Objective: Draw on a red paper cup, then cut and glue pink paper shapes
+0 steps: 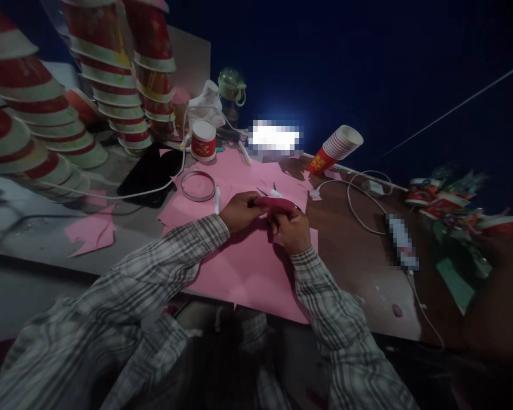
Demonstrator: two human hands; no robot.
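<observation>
A dark pink piece of paper (276, 203) is held up between my two hands, over the middle of the table. My left hand (241, 210) pinches its left end with thumb and fingers. At the right end my right hand (293, 228) has its fingers curled under and against the paper. Below the hands lie large pink paper sheets (248, 267). Just beyond the held piece are a small white item (276, 193) and thin dark points, too small to name. A white pen (218, 199) and a roll of tape (198, 186) lie left of my left hand.
Tall stacks of red and white paper cups (111, 85) stand at the left, beside a dark tablet (151, 173). A bright lamp (274, 138) glows behind. More stacked cups (336, 149) lean at the right, near white cables (359, 210). Pink scraps (94, 230) lie left.
</observation>
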